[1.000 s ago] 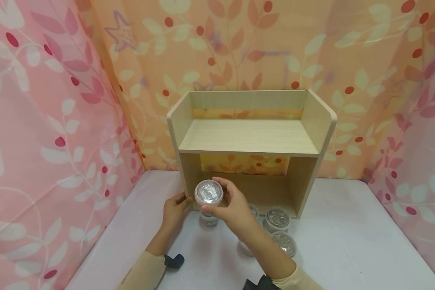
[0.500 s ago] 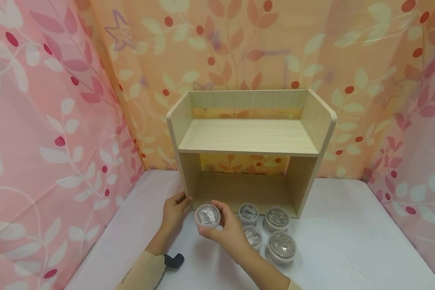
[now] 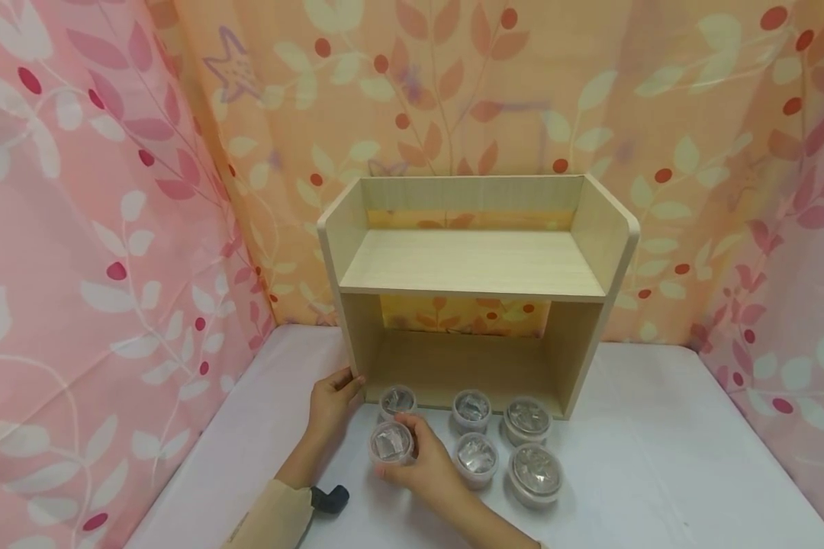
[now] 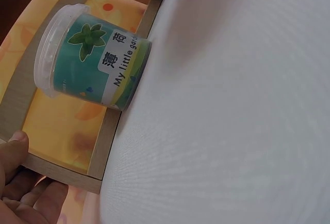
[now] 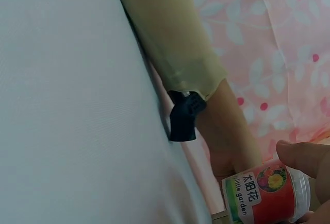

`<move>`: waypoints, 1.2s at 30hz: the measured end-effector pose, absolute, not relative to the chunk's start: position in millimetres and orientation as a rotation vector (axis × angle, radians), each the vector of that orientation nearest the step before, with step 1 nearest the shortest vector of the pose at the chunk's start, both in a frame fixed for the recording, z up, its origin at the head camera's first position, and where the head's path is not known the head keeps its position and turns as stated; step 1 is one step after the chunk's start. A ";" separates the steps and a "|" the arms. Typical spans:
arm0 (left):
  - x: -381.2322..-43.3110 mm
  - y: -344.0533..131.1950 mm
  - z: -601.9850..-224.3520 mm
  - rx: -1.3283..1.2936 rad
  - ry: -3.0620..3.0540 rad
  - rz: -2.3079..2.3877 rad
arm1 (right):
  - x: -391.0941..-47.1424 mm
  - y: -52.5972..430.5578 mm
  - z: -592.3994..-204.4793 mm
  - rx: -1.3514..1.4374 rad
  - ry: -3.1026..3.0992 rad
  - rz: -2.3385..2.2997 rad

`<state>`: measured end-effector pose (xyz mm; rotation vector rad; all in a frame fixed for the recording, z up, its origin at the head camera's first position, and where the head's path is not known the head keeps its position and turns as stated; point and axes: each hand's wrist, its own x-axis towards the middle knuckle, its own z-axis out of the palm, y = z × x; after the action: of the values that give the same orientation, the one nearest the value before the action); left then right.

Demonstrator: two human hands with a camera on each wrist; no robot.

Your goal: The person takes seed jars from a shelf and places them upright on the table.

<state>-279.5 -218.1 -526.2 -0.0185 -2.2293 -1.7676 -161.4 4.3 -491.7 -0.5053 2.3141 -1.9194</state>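
My right hand [image 3: 434,463] holds a small lidded planting cup [image 3: 391,444] by its side, over the table in front of the shelf. In the right wrist view this cup [image 5: 268,195] shows a red label with flowers and "little garden". My left hand [image 3: 333,400] grips the lower front edge of the wooden shelf's left side panel [image 3: 357,335], thumb on one face and fingers on the other. Just behind the held cup stands another cup [image 3: 397,399] by the shelf's front. The left wrist view shows a cup with a green mint label [image 4: 98,59], upright on the table.
Right of the held cup stand two smaller cups, one behind [image 3: 471,410] and one nearer [image 3: 477,459]. Farther right are two wider cups, back [image 3: 527,419] and front [image 3: 535,474]. The two-tier shelf [image 3: 474,263] stands on the white-covered table [image 3: 659,457] before patterned curtains.
My right hand has lowered the held cup and brought it nearer to me, uncovering the cup behind it and those to the right. My left hand stays on the shelf.
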 end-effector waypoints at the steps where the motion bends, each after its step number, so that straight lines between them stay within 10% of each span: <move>1: -279.6 -217.8 -526.1 -0.021 -2.223 -1.776 | -161.7 4.5 -493.3 -0.506 2.336 -1.898; 36: -277.8 -217.7 -521.3 -0.018 -2.261 -1.786 | -163.1 -1.9 -516.9 -0.538 2.567 -1.646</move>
<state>-277.8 -217.7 -521.3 -0.0180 -2.2605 -1.7855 -163.1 -1.9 -516.9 -0.5377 2.5665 -1.6455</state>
